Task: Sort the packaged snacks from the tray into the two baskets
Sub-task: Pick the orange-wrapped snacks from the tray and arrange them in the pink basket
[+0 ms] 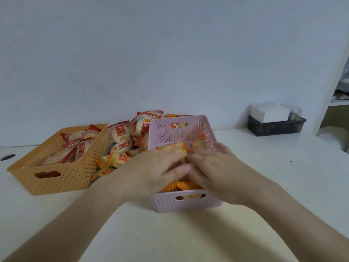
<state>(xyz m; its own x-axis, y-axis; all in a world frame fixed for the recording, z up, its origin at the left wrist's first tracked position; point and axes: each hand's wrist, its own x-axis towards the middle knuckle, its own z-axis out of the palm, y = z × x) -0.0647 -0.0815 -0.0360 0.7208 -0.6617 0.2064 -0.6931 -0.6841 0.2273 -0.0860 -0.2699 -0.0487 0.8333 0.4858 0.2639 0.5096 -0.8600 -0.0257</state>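
A pink basket (pixel 188 203) stands in the middle of the white table, with orange-wrapped snack packs (pixel 172 148) inside it. Both hands reach into it side by side. My left hand (pixel 156 167) and my right hand (pixel 209 167) lie over the orange packs, fingers curled down into them; whether either hand grips a pack is hidden. An orange basket (pixel 56 178) at the left holds red-wrapped rice cracker packs (pixel 81 148). Between and behind the baskets lies a heap of mixed packs (pixel 122 140); the tray beneath them is hidden.
A dark bin (pixel 275 127) with a white box (pixel 270 112) stands at the back right against the wall. A white shelf unit (pixel 332 103) rises at the far right. A round cable hole (pixel 7 156) sits at the table's left edge.
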